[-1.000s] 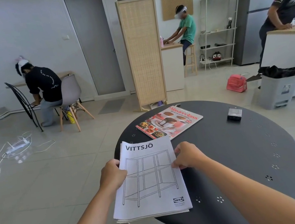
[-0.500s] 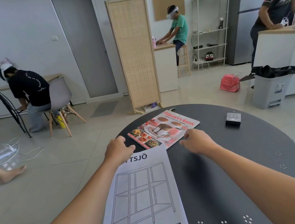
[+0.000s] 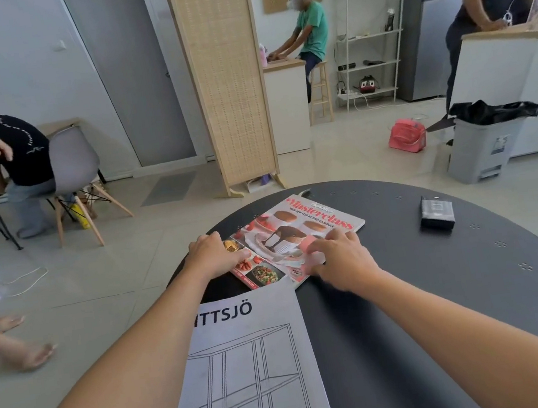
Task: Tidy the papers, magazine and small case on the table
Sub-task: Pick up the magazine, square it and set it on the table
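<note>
A cookbook magazine [image 3: 302, 230] with a pink cake cover lies on the far left part of the round black table [image 3: 444, 283]. My left hand [image 3: 212, 255] rests on its left edge with fingers curled over the corner. My right hand [image 3: 341, 259] lies flat on its near right corner, fingers spread. A white stack of assembly papers [image 3: 250, 372] with a shelf drawing lies near me, partly under my left forearm. A small black case [image 3: 436, 213] sits apart on the table's far right.
A grey bin [image 3: 484, 146] with a black bag stands beyond the table at right, a pink bag [image 3: 406, 136] on the floor behind. A wicker screen [image 3: 226, 82] stands ahead. A person's bare foot [image 3: 22, 352] and cables lie at left.
Both hands have let go of the papers, which now lie on the table near me, and have reached forward onto the magazine. The view has moved closer to the table.
</note>
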Tool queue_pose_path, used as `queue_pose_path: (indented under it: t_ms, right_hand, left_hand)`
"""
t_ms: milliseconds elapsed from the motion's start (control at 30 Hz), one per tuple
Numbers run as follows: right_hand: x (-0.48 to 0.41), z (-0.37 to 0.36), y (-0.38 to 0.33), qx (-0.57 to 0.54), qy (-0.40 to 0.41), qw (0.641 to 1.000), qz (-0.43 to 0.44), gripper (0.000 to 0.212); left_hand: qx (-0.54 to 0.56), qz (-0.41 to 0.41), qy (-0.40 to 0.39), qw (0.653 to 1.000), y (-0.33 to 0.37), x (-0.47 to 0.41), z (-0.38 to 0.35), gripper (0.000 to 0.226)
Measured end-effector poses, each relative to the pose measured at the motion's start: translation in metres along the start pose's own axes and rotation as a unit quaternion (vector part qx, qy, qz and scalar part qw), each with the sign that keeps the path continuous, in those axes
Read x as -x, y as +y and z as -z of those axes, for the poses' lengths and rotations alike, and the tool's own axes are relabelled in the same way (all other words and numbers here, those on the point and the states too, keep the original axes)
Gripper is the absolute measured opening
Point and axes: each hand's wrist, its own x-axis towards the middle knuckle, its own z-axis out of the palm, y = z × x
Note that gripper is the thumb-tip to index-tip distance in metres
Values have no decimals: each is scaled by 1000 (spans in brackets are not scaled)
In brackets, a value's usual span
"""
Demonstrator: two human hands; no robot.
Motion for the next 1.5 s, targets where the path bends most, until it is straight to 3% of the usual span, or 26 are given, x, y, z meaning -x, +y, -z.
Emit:
queue_pose_path:
  t_ms: [233, 400, 600, 800, 1000, 1133, 1200, 1300, 1367, 1500]
  right_hand:
    - [-11, 2, 7, -9, -5, 1000, 1, 46]
    - [-14, 2, 12, -21, -7, 1000, 2, 46]
    - [-15, 2, 17, -59, -1, 998, -15, 51]
    - [-15, 9, 22, -135, 33, 987, -79, 83]
    - [-5, 36, 6, -272, 30, 956, -103, 82]
    - [5, 63, -11, -364, 22, 925, -108, 81]
    - [9, 72, -15, -438, 16, 893, -108, 79]
    - [22, 78, -23, -565, -12, 820, -93, 51]
    - [35, 78, -32, -598, -11, 796, -92, 46]
    - [67, 73, -53, -563, 5, 822, -84, 21]
  left_hand:
    - [-22, -7, -38, 999, 14, -22, 2, 98]
    - [-94, -12, 60, 994, 28, -23, 5, 80]
    - [-31, -84, 179, 980, 38, -9, -1, 17]
    - [122, -137, 246, 952, 38, -1, 11, 11]
    - [250, -103, 298, 915, 51, 26, 45, 15]
    - [349, -72, 265, 896, 47, 53, 61, 7]
    - [391, -53, 238, 887, 44, 73, 65, 5]
    - [477, -14, 197, 856, 25, 104, 64, 7]
    - [523, 37, 173, 833, 8, 124, 63, 6]
    - [576, 84, 101, 806, -27, 167, 53, 10]
